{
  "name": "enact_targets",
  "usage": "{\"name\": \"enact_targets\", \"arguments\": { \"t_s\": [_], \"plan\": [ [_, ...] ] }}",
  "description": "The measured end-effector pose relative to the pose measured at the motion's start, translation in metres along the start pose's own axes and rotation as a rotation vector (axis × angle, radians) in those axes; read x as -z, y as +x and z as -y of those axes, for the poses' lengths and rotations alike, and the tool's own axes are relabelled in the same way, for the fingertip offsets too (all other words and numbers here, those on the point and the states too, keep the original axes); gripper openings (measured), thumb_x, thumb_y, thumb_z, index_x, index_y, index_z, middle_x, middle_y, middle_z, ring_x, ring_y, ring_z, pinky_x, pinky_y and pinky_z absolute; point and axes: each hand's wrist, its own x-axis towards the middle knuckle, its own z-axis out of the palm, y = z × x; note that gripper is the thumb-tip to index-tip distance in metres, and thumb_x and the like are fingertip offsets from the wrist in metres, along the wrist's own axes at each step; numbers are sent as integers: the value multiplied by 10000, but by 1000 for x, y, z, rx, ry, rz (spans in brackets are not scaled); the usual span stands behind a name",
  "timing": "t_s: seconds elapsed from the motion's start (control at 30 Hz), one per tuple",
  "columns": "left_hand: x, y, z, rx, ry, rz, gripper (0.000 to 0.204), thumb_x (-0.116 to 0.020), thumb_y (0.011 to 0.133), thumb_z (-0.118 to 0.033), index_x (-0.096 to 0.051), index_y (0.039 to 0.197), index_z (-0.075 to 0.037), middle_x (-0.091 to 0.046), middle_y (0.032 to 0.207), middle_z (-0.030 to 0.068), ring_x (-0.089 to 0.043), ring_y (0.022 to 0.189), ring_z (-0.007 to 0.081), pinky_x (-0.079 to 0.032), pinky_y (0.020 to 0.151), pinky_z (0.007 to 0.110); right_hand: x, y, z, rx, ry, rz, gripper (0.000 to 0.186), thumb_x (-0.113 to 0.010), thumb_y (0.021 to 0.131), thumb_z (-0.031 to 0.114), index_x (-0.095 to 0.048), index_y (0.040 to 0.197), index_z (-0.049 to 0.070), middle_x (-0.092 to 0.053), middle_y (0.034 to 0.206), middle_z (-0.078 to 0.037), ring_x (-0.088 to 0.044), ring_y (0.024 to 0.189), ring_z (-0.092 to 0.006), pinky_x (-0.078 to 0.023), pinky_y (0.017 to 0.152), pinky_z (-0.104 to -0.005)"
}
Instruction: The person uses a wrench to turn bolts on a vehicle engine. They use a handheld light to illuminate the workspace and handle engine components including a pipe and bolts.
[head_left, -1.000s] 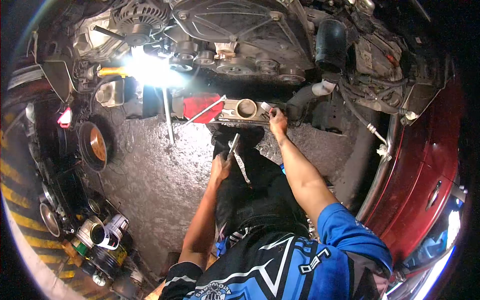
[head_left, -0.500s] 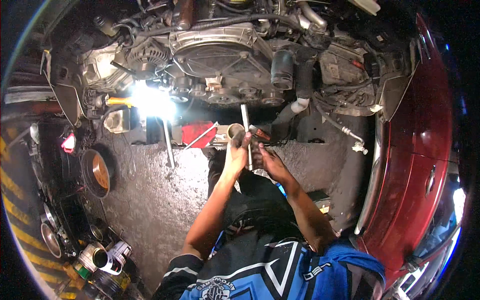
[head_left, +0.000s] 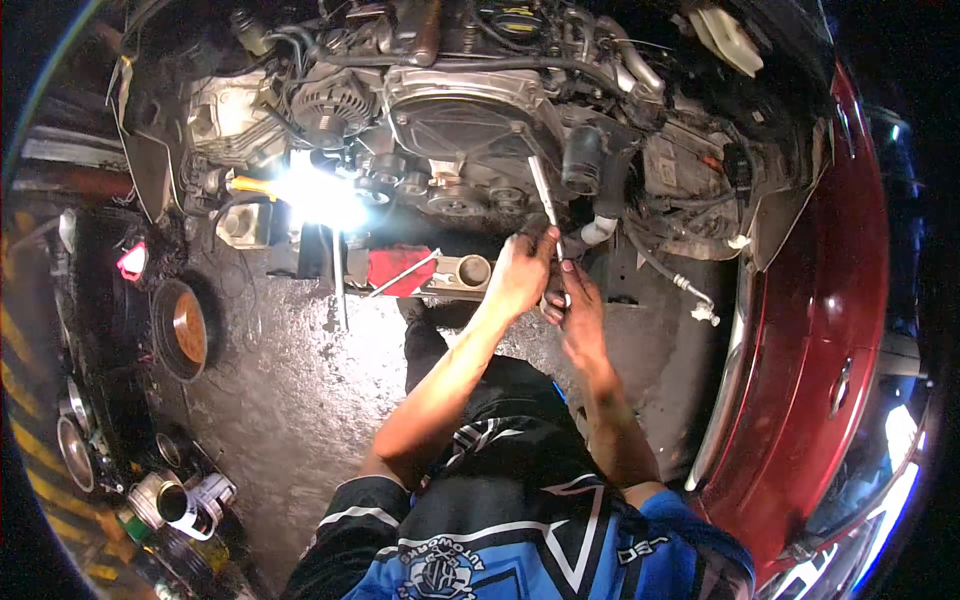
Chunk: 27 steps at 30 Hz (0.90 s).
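Silver bar (head_left: 543, 190) slants through the frame just right of centre; your left hand (head_left: 520, 278) is closed on its middle, your right hand (head_left: 584, 310) grips near its lower end; exact finger wrap there, cannot tell. Upper tip overlaps the lower right of the dark engine cover (head_left: 450, 118), upper centre; touching or apart, cannot tell.

Main risk, as judged: tip swings right and knocks the black cylinder (head_left: 582, 160); likely cause, a twist of either wrist with that upper length unsupported. Second: bar slips and your knuckles strike nearby metal; likely cause, slick palms. Third: a low leftward sweep could tip the wrench (head_left: 404, 274) off the red cloth (head_left: 385, 264); glare from the lamp (head_left: 322, 192), left of centre, could make you misjudge clearance.
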Motion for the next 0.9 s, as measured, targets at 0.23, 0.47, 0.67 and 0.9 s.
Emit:
{"name": "enact_targets", "arguments": {
  "t_s": [0.23,0.47,0.67,0.9],
  "plan": [
    [20,-19,-32,402,-325,439,355,-498,978,-321,-627,1010,8,-660,823,219,-670,755,303,-505,679,425,36,10,-31,155,6,-139,241,-534,968,343,-569,937,107,-367,584,55,-337,462,-48,-268,407,-215],
    [43,-30,9,138,53,396,359,-531,955,-329,-651,1069,-11,-682,927,212,-651,903,367,-482,793,403,27,41,-17,137,71,-190,279,-544,957,382,-579,951,105,-364,596,75,-334,469,-58,-253,421,-223],
    [59,-10,4,213,25,396,352,-536,950,-302,-637,1054,18,-666,913,239,-650,887,376,-482,786,403,11,67,-13,126,199,-118,291,-542,956,380,-567,961,90,-348,584,74,-345,486,-67,-263,427,-217],
    [49,12,4,247,32,393,348,-547,942,-296,-626,1051,25,-643,952,269,-624,935,415,-479,786,424,20,79,-28,-16,898,308,243,-473,996,303,-573,960,85,-342,566,52,-308,458,-61,-271,424,-207]
  ]
}}
